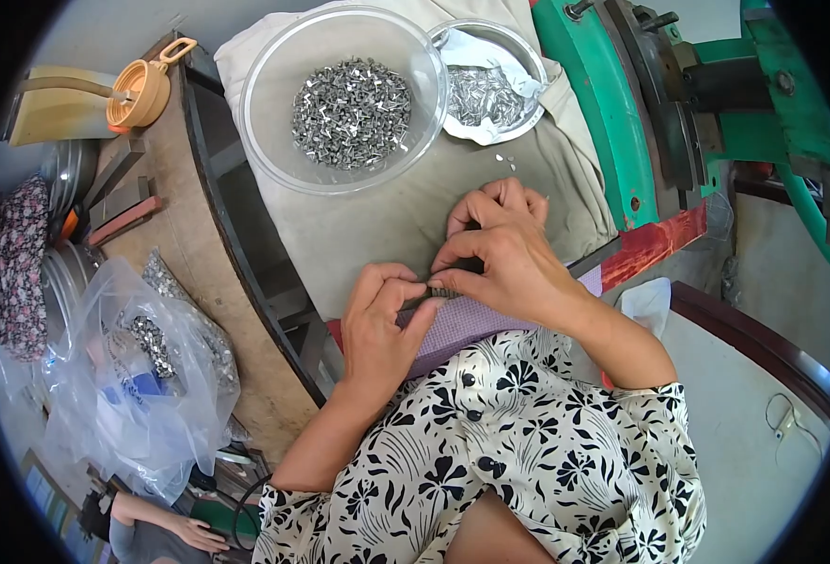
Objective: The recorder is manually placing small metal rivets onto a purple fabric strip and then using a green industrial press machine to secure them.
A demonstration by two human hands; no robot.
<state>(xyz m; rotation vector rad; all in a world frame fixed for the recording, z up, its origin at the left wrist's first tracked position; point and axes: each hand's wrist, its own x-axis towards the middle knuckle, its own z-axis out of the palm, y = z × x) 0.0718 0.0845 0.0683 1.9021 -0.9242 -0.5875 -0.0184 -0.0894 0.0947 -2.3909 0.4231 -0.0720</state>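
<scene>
My left hand [382,324] is closed in a pinch on a small dark ribbed metal piece [443,292], just above my lap. From the other side, the thumb and forefinger of my right hand [509,252] meet at the same piece. The right hand's other fingers curl over the beige cloth [368,235]. Ahead of my hands stands a large clear plastic bowl [269,141] with many small grey metal parts [351,113] inside. To its right, a round metal bowl [539,117] holds shiny silver slivers [479,96] and a crumpled white sheet [471,49].
A few silver bits [504,160] lie loose on the cloth. Green machinery [594,103] stands close on the right. At left, a wooden bench [208,254] carries a plastic bag [142,367] and an orange lid [140,94]. Another person's hand [194,534] shows at lower left.
</scene>
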